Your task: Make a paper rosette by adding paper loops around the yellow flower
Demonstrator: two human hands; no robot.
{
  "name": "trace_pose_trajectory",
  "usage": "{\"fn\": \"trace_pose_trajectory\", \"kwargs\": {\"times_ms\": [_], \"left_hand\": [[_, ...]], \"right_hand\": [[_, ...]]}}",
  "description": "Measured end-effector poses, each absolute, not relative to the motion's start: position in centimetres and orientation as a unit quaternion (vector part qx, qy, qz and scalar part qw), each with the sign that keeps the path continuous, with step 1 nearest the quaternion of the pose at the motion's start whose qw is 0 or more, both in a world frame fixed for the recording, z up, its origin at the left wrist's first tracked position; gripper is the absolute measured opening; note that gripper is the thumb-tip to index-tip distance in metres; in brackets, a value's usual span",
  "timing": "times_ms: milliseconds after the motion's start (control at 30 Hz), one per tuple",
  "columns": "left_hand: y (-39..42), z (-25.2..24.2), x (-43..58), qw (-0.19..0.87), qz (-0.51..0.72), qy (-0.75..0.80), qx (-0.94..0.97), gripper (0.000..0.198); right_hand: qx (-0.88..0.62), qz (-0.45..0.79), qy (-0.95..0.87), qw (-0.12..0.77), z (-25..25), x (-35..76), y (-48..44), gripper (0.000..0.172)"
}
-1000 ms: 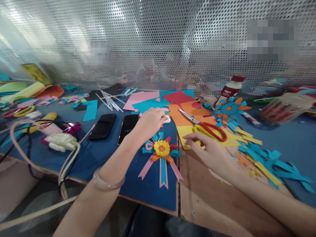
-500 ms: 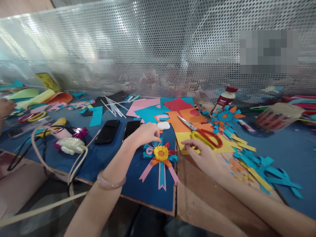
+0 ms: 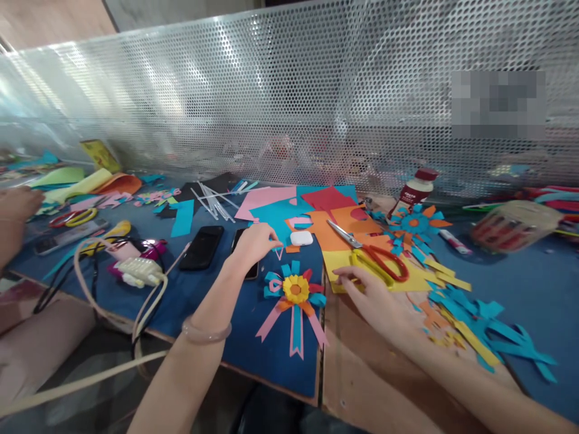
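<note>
My left hand (image 3: pixel 257 244) is raised above the paper flower, its fingertips pinched on a small pink paper strip (image 3: pixel 279 253) that hangs folded in a V. Below lies the paper flower (image 3: pixel 295 289), with a yellow centre, blue, pink and red loops around it, and pink and blue tails. My right hand (image 3: pixel 375 298) rests at the near edge of the yellow paper (image 3: pixel 335 277), fingers loosely bent and apart, with nothing seen in them. Just beyond it are scissors (image 3: pixel 373 256) with red and yellow handles, lying on the coloured sheets.
A white case (image 3: pixel 301 239) and a black phone (image 3: pixel 202 247) lie near my left hand. Cables and a power strip (image 3: pixel 138 270) are on the left. A bottle (image 3: pixel 414 190), a blue paper flower (image 3: pixel 414 222) and blue strips (image 3: pixel 488 319) lie right. Another person's hand (image 3: pixel 18 217) shows far left.
My left hand has drawn back from the flower, up and slightly left, and the pink strip now shows in its fingertips. My right hand stays about where it was.
</note>
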State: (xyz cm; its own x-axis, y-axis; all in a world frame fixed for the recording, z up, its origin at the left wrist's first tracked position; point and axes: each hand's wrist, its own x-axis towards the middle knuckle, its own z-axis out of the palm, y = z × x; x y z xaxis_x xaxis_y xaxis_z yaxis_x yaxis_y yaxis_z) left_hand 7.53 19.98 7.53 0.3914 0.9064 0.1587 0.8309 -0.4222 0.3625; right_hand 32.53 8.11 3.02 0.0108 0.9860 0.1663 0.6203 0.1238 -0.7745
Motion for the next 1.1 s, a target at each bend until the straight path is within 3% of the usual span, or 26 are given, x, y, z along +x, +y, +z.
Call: {"fn": "trace_pose_trajectory", "kwargs": {"times_ms": [467,733,1100], "left_hand": [[17.3,9.2,6.8,0.154,0.036,0.461,0.873,0.007],[16.8,9.1,7.9,0.165,-0.008,0.467,0.869,0.011],[17.4,9.1,7.3,0.196,0.015,0.441,0.876,0.017]], "right_hand": [[-0.602,0.197,-0.688,0.355,2.7,32.6,7.6,0.025],[-0.619,0.215,-0.674,0.341,3.4,32.7,7.6,0.025],[-0.610,0.221,-0.678,0.345,3.2,32.6,7.6,0.024]]}}
